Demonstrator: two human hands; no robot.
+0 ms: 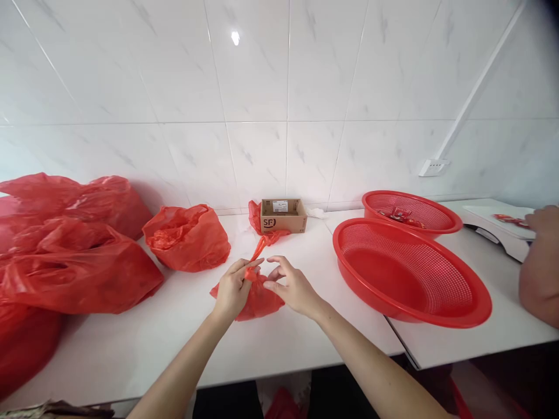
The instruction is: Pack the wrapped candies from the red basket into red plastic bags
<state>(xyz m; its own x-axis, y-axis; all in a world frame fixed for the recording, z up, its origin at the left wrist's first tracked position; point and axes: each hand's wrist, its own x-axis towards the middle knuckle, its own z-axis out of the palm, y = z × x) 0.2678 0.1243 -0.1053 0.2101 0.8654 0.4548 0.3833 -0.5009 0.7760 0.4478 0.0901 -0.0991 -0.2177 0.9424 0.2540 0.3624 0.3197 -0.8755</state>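
Note:
A small red plastic bag [261, 302] with something inside rests on the white table in front of me. My left hand [233, 288] is closed around the bag's gathered neck, and the twisted top of the bag sticks up and back towards the cardboard box. On the other side, my right hand [297, 289] is beside the neck with thumb and fingers apart, the fingertips close to the plastic. Whether they touch it I cannot tell. The bag's contents are hidden by the red film.
Red bags [82, 262] are heaped at left, with another red bag [187, 238] nearer. A cardboard box [283, 222] stands by the wall. At right are a large red basket [349, 285], another basket [454, 224] holding small packets, a white scale [502, 235] and another person's arm [541, 279].

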